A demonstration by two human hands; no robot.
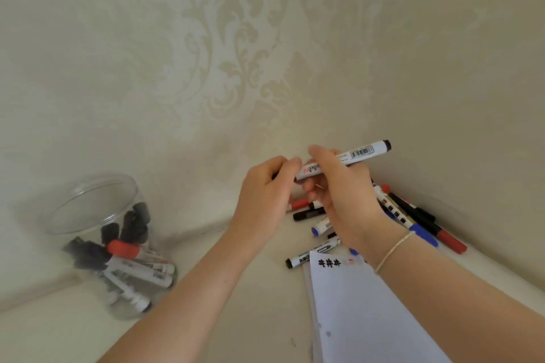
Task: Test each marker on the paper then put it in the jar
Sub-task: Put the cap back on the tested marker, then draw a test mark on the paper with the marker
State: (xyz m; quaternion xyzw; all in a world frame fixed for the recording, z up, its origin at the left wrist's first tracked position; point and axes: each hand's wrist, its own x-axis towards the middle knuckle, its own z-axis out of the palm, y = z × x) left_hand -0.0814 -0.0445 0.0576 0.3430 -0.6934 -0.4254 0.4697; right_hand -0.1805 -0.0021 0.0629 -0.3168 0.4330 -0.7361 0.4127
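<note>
Both hands' fingers pinch marker (pixel 345 160) w/ cap end in left hand (pixel 267 186).

Held marker's (pixel 342 160) cap end hidden inside left hand (pixel 265 197), paper (pixel 362 312) cut off at bottom edge, jar's (pixel 97 209) markers blurred.

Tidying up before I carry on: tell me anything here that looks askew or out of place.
The loose pile of white-barrelled markers lies jumbled at crossing angles against the wall, and one black-capped marker overlaps the top corner of the white paper sheet. The clear plastic jar stands upright; nothing looks spilled or damaged.
</note>
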